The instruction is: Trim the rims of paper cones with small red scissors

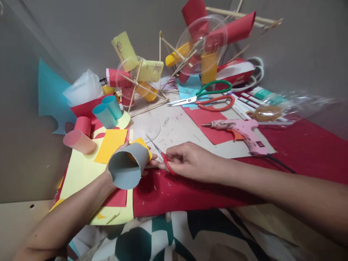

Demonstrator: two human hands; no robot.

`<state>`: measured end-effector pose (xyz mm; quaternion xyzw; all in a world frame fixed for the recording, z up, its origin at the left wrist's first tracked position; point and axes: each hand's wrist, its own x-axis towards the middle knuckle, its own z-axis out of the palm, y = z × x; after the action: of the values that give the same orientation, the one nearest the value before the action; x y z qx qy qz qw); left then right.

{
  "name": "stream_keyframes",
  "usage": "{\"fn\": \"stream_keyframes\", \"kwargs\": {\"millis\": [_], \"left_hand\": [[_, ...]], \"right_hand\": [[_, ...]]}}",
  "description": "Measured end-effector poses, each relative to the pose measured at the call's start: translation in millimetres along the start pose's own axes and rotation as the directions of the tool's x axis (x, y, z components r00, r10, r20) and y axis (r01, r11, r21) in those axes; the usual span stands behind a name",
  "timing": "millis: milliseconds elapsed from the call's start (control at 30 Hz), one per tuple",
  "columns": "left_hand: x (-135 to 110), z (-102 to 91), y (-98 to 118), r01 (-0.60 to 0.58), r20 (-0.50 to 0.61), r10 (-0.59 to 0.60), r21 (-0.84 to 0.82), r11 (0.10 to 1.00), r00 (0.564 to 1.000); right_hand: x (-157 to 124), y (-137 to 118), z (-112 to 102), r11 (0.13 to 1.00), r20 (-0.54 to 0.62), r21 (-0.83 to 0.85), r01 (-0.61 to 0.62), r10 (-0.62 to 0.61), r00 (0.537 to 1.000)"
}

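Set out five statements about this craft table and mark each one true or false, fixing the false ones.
1. The right hand holds small scissors. True.
2. The left hand holds a green tube. False: it holds a grey tube.
3. The glue gun is pink. True.
4. The large scissors lie nearer the person than the glue gun. False: the glue gun lies nearer than the large scissors.
5. Two blue tubes are left of the large scissors. True.
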<state>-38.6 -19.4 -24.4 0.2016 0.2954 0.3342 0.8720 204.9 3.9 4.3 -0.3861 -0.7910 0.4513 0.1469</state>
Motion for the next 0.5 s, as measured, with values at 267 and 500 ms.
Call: {"fn": "stream_keyframes", "kwargs": {"millis": [267,500], "left_hand": [[-4.6,2.0,-0.5,0.123,-0.069,-0.136,-0.167,0.978,0.988],[2.0,-11.3,-6.8,-0.025,-0.224,-0.018,-0.190,0.982,0.975]], "right_hand": [[8.8,10.3,8.8,0.997,-0.017,-0.032,-0.069,0.068,0.998],[2.1,18.1,2.7,0.973,-0.044,-0.231,-0.009,-0.002,0.999]]}}
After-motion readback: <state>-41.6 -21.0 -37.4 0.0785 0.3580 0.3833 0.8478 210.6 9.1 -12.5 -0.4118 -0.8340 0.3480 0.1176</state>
